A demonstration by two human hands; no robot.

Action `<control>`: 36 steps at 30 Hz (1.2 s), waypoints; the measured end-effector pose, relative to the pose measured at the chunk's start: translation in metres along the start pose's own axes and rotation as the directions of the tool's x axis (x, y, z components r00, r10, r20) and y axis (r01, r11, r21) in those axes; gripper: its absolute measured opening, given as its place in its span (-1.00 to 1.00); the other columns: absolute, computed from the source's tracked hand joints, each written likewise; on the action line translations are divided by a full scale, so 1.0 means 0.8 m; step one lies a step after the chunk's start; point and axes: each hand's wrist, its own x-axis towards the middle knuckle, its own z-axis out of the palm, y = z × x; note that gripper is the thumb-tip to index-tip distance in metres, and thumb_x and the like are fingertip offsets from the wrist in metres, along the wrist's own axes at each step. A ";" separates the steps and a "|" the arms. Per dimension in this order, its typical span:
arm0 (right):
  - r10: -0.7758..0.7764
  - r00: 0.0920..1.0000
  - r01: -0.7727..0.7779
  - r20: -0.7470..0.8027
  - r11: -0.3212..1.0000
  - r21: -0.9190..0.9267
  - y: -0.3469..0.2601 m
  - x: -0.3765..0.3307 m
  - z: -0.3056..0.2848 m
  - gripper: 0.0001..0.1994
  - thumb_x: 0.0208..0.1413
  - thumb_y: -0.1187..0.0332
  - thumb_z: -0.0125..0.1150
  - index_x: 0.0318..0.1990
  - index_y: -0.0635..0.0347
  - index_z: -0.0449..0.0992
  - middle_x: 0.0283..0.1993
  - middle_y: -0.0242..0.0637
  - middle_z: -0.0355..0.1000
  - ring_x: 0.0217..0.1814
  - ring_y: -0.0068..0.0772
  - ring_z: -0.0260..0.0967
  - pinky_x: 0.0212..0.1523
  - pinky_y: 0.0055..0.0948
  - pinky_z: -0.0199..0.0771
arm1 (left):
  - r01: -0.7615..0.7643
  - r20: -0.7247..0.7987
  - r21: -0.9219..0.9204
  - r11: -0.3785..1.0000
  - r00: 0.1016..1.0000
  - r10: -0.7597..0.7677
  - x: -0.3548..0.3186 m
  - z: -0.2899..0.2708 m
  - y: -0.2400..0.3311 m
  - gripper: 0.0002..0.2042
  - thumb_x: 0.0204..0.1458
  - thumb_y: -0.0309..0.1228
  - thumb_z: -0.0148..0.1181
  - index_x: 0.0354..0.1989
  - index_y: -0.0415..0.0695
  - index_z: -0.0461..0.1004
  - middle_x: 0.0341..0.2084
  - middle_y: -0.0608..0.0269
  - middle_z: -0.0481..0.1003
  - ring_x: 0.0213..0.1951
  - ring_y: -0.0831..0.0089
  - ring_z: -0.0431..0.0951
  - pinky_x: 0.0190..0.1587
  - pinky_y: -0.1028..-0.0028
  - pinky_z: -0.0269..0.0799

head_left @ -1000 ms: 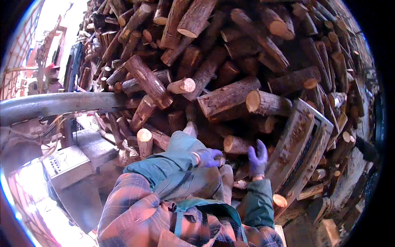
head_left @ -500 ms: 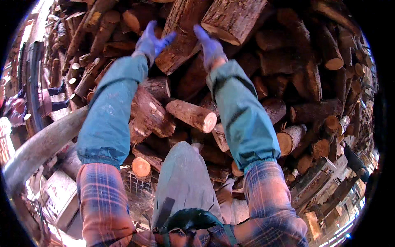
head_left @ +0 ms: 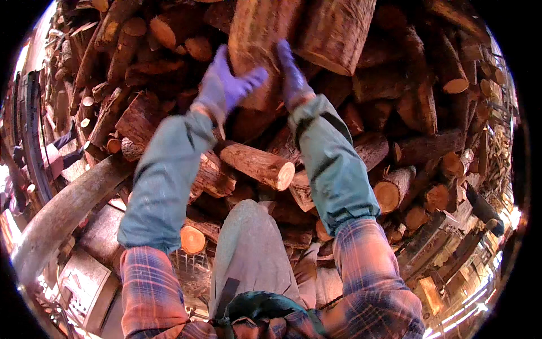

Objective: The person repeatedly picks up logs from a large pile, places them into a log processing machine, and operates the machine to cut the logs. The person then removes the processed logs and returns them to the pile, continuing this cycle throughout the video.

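A thick split log [head_left: 261, 34] with rough brown bark lies between my two hands at the top, its near end pointing toward me. My left hand [head_left: 226, 85], in a purple glove, is at its lower left, thumb laid across the bark and fingers along the side. Against the log's right side is my right hand [head_left: 293, 76], also purple-gloved, its fingers reaching up along it. Both hands hold the log between them; the undersides of the fingers are hidden. Just right of it sits another large log [head_left: 337, 37]. Below my hands lies a shorter round log [head_left: 257, 163].
Stacked firewood [head_left: 389, 85] fills the view ahead and to both sides. A curved pale trunk [head_left: 73, 212] slants in from the left. Near the lower left stands a pale box-like object [head_left: 84, 288]. Part of another person's sleeve [head_left: 53, 161] shows at the far left.
My left hand has moved down and right onto the log. The log has turned from leaning left to nearly straight toward me. My right hand has come slightly lower, and the view has shifted a little.
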 end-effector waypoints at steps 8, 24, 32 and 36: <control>0.420 0.889 -0.457 0.181 0.804 0.380 0.003 -0.295 -0.206 -0.20 0.17 -0.33 0.04 0.36 0.10 0.30 0.34 -0.20 0.34 0.32 -0.22 0.33 0.36 -0.19 0.29 | -0.033 -0.055 0.821 0.570 0.989 0.137 -0.264 0.205 -0.157 -0.10 0.03 0.09 0.34 0.36 -0.30 0.11 0.10 -0.17 0.40 0.16 0.02 0.42 0.21 0.13 0.33; 0.528 0.819 -0.552 0.223 0.622 0.555 0.188 -0.403 -0.264 -0.16 0.08 -0.31 0.19 0.32 0.18 0.34 0.30 -0.16 0.38 0.28 -0.21 0.37 0.35 -0.19 0.30 | 0.378 -0.325 0.477 0.794 0.915 -0.240 -0.349 0.199 -0.325 0.21 -0.25 -0.18 0.63 0.45 -0.23 -0.22 0.26 -0.03 0.26 0.27 0.20 0.31 0.31 0.25 0.25; 0.440 0.875 -0.418 0.201 0.477 0.773 0.224 -0.542 -0.300 -0.24 0.07 -0.26 0.25 0.21 0.21 0.48 0.21 -0.20 0.47 0.21 -0.23 0.42 0.33 -0.28 0.30 | 0.288 -0.260 0.764 0.577 0.956 -0.133 -0.454 0.323 -0.377 0.19 -0.24 -0.11 0.61 0.46 -0.20 -0.19 0.28 -0.02 0.16 0.27 0.16 0.26 0.33 0.22 0.22; 0.266 0.963 -0.201 0.050 0.581 0.789 0.170 -0.674 -0.344 -0.43 0.29 -0.02 0.12 0.30 0.17 0.38 0.26 -0.34 0.42 0.26 -0.44 0.35 0.35 -0.37 0.25 | 0.184 -0.076 0.722 0.667 0.979 -0.188 -0.528 0.449 -0.395 0.19 -0.12 -0.21 0.55 0.48 -0.24 -0.33 0.40 -0.02 -0.04 0.38 0.17 0.07 0.42 0.23 0.00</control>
